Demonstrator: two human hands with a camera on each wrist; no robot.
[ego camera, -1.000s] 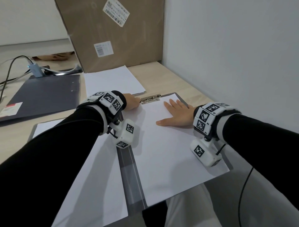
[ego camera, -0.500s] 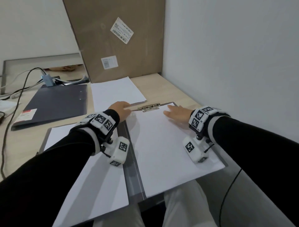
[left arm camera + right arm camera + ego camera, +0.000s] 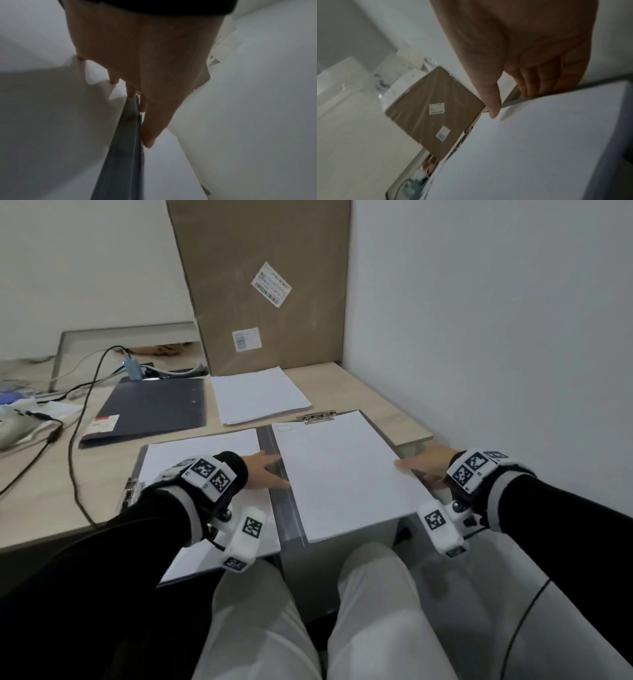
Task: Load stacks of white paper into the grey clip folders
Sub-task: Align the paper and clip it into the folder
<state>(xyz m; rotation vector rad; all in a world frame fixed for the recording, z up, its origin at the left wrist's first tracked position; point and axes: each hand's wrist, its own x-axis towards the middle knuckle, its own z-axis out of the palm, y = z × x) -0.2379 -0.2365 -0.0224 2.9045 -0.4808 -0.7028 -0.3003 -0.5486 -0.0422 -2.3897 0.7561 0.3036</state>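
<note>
An open grey clip folder (image 3: 287,508) lies across the desk's front edge. A white paper stack (image 3: 342,474) sits on its right half under the metal clip (image 3: 317,418). Another white stack (image 3: 205,453) covers the left half. My left hand (image 3: 265,474) rests flat with straight fingers on the spine (image 3: 125,148) and the left stack. My right hand (image 3: 423,463) grips the folder's right edge (image 3: 513,104): the thumb (image 3: 491,101) lies on top of the paper (image 3: 539,148), and the fingers curl under the cover.
A loose stack of white paper (image 3: 258,398) lies behind the folder. A closed dark folder (image 3: 150,412) sits at the back left, with cables (image 3: 78,422) beside it. A tall cardboard box (image 3: 267,285) leans at the back. A white wall (image 3: 479,337) runs close on the right.
Both hands have slid back from the clip end towards me. The right hand left the top of the paper and took hold of the folder's right edge.
</note>
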